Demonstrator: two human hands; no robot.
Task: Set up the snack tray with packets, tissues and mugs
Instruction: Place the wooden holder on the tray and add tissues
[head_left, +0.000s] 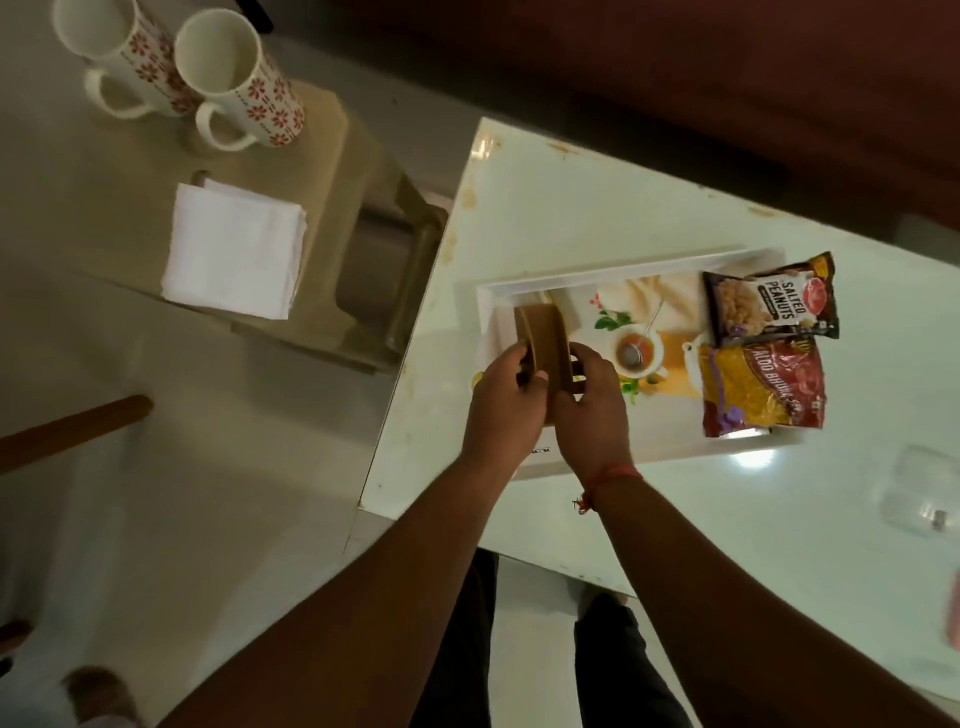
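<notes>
Both hands (550, 395) grip the upright holder (543, 332), lengthwise away, over tray (491, 296).

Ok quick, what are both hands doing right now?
Left hand: grips the brown tissue holder over the tray.
Right hand: grips the same holder from the other side.

Both arms reach forward, left hand (506, 397) and right hand (589, 410) side by side, fingers curled.
</notes>
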